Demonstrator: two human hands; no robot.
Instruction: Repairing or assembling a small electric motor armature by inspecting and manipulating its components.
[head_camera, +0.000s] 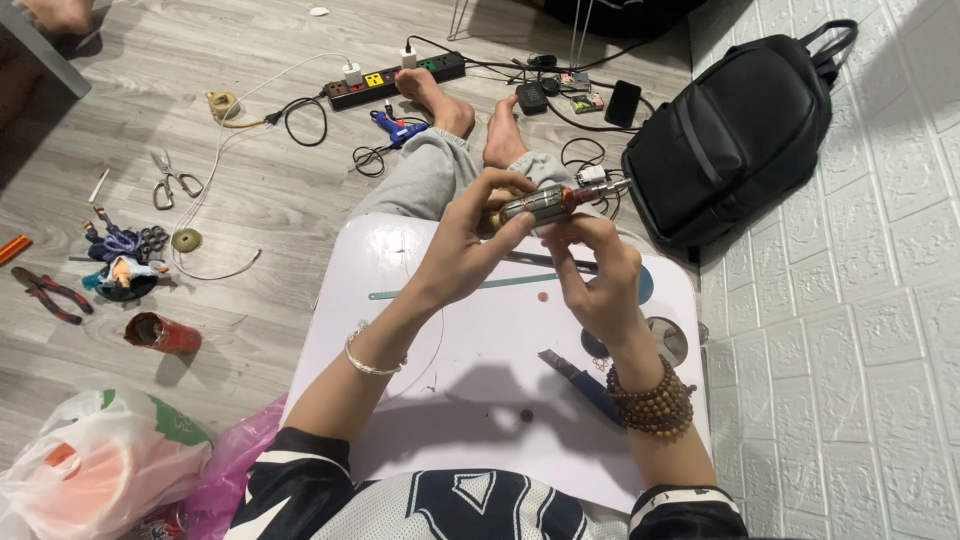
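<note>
Grey plank floor (250, 200) with scattered tools, black backpack (735, 140) upper right, white lap table (470, 350) at centre. Just above it, motor armature (545, 203), long axis left to right, tilted slightly up rightward. Left hand (470, 245) closed round its left end, right hand (595, 270) pinching from below at its right; both equally near.

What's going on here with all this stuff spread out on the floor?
A person sits on the floor with a small white table over their lap. Both hands hold a small metal motor rotor up above it: the left hand grips one end, and the right hand pinches it from below. A blue-handled tool lies on the table. Scissors, pliers, a power strip and a black backpack lie around on the floor.
</note>
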